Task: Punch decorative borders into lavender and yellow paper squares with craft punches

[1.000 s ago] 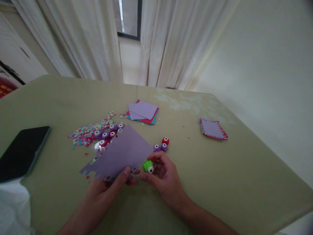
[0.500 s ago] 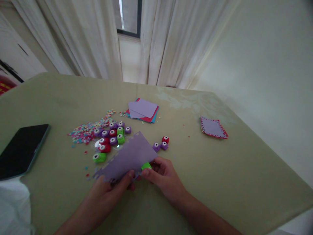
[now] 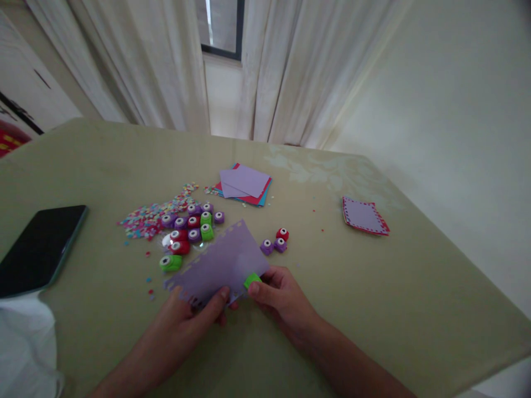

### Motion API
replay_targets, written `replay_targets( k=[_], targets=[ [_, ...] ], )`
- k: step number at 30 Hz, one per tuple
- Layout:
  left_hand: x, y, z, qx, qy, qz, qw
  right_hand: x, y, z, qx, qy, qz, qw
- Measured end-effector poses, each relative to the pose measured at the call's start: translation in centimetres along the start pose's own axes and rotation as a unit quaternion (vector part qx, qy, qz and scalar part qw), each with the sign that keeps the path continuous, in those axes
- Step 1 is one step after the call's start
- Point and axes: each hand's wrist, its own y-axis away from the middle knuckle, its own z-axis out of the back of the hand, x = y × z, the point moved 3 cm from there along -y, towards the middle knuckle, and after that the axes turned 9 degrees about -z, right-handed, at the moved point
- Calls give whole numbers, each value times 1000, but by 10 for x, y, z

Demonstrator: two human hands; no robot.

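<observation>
A sheet of purple paper [image 3: 226, 257] is tilted above the table, with small cut-outs along its far left and near edges. My left hand [image 3: 199, 312] pinches its near edge, thumb on top and fingers underneath. At the near right edge, my right hand [image 3: 277, 293] is closed on a small green craft punch [image 3: 251, 280], which sits over the paper's border. Part of the punch is hidden by my thumb and fingers. Just beyond the paper lie two purple punches [image 3: 267, 246] and a red punch [image 3: 282, 234].
Several purple, red and green punches [image 3: 193, 222] cluster left of the paper, beside a heap of punched confetti [image 3: 145, 219]. Behind is a stack of coloured sheets [image 3: 249, 181]. Right stands a pile of punched cards [image 3: 364, 215]. A black-screened tablet [image 3: 39, 249] and white cloth-like material [image 3: 27, 345] lie left.
The green punch has turned slightly in my right hand and stays at the paper's edge. The whole view has shifted a little; my left hand keeps its hold.
</observation>
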Motion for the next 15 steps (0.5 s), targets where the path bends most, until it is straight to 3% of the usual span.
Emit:
replay_targets(
  k=[15],
  targets=[
    [-5,-1,1,-3,-15,-5,1000,2,1,-4,29,34,11,999]
  ],
)
